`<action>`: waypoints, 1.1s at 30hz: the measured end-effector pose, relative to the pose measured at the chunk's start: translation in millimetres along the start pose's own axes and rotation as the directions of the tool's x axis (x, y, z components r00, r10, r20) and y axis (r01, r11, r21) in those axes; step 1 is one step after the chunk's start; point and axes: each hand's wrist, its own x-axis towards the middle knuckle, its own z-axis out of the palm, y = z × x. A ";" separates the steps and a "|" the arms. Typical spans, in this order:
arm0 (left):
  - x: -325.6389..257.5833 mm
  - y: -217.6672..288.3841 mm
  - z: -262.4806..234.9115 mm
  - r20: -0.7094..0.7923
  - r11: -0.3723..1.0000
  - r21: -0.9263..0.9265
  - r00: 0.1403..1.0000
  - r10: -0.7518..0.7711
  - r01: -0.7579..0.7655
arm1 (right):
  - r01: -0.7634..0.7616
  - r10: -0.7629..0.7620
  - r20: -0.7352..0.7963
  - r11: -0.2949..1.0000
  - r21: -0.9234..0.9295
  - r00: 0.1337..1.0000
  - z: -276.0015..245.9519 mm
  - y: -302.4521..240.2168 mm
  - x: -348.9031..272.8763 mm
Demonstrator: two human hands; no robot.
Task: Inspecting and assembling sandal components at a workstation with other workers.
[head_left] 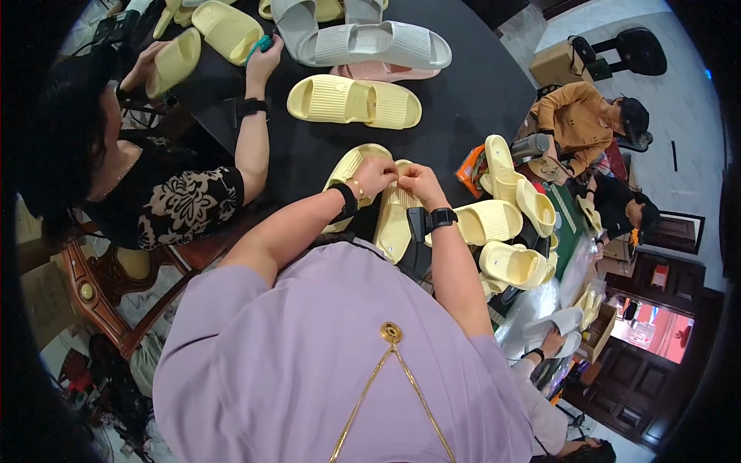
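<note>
Pale yellow slipper (396, 224) on the black bench (455, 116), right in front of the person's body, far end under both hands. Left hand (373, 177): fingers bent, tips down at the slipper's far end; can't tell if clamped on anything. Right hand (421, 187): thumb and fingers bunched at the same end, tips close to the left's; too small to tell whether they pinch the edge or some bit on it. Second yellow slipper (343, 167) just left, partly covered by left hand and wrist. Black bands on both wrists.

Farther across the bench: yellow pair (390, 106) lying sideways, then pink slipper (382, 72) partly under a grey slipper (382, 45). More yellow slippers (490, 221) jumbled to the right, near an orange packet (471, 170) and a green mat (573, 239).

Co-worker at left, patterned black sleeve (189, 197), has one hand on a yellow slipper (176, 62), other hand round a teal item (258, 48). Co-worker in orange-brown top (575, 119) sits far right; lower right, another's hand touches grey slippers (567, 320)
</note>
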 end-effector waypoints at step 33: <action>22.3 -27.1 -97.9 -0.716 0.788 0.493 0.686 0.127 0.368 | -0.059 -0.071 -0.236 0.861 -0.505 0.969 65.7 -6.8 -79.8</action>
